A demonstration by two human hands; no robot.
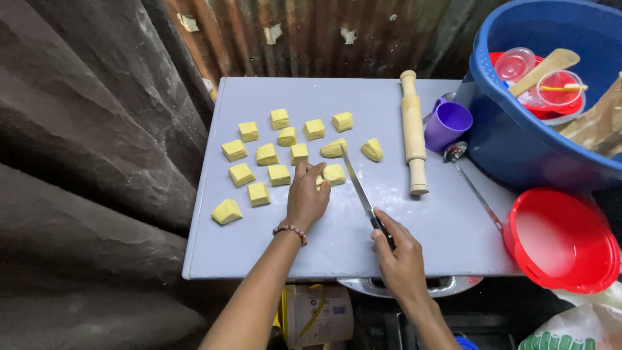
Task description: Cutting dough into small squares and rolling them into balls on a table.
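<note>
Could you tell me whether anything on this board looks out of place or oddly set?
Mostly tidy. The red bowl hangs past the board's right corner, so it may be poorly supported. One dough piece lies apart from the rest near the left edge. No spills show.

Rolling pin [413, 129], purple cup [447, 124], spoon [470, 183], red bowl [561, 238] & blue tub [512, 146] on rt.
</note>
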